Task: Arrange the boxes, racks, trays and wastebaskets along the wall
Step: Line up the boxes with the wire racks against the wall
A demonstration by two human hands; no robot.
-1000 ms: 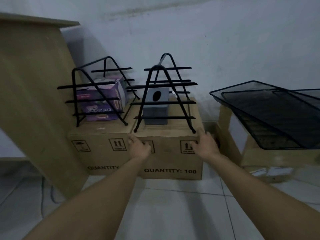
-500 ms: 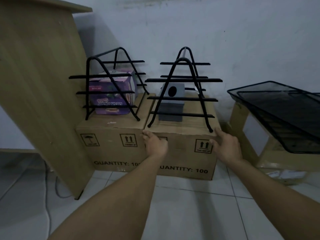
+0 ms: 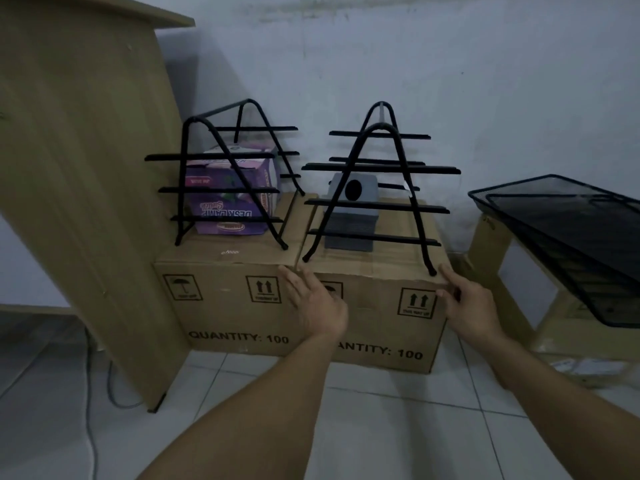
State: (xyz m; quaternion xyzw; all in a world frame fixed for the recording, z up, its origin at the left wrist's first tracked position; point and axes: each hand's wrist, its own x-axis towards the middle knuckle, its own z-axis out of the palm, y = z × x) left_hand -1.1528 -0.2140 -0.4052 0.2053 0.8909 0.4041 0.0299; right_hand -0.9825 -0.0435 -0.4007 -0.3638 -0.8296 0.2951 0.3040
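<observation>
Two brown cardboard boxes stand side by side against the wall: the left box [image 3: 221, 299] and the right box [image 3: 377, 320]. Each carries a black wire rack, the left rack [image 3: 225, 181] over a purple desk-lamp carton [image 3: 239, 202], the right rack [image 3: 377, 188] over a grey box [image 3: 356, 216]. My left hand [image 3: 317, 303] lies flat with fingers spread on the right box's front top-left corner. My right hand [image 3: 467, 303] rests with fingers apart at that box's top-right front corner. Black mesh trays [image 3: 571, 237] sit tilted at the right.
A tall wooden cabinet panel [image 3: 79, 188] leans close at the left, with a cable [image 3: 90, 393] on the tiled floor beside it. The mesh trays rest on a low wooden frame [image 3: 491, 258] at the right. White tiled floor [image 3: 398, 427] lies in front.
The view has moved nearer and a little left. Both hands stay at the right box's front top corners, now slightly lower on its face.
</observation>
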